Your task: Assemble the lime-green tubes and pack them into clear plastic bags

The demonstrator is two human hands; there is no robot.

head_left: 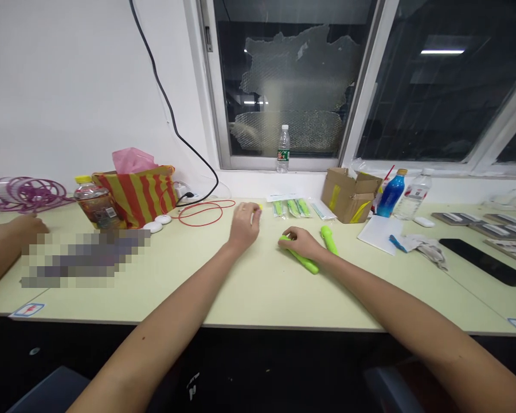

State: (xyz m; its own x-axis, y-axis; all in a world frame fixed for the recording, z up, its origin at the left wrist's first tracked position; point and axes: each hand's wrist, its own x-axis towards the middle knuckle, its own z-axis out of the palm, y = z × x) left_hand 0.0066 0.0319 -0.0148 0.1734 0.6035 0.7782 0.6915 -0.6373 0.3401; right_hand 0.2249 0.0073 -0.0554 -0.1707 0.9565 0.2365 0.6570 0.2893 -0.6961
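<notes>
My left hand (243, 226) is closed above the table, and a small yellow bit (260, 206) shows at its fingertips. What it belongs to is mostly hidden. My right hand (301, 241) grips a long, bright green tool-like piece (310, 266) that slants across the tabletop, partly covered by the fingers. Just right of that hand lies a second green piece (328, 238), shaped like a small torch with a wider head. Behind both hands, several green items in clear plastic packets (298, 207) lie flat near the wall.
A cardboard box (344, 195) and bottles, one blue (391, 194), stand at the back right. Rightward lie a glove (425, 248) and a black slab (485, 262). On the left are a striped bag (141, 195), a red cable (202, 216) and another person's hand (19, 232).
</notes>
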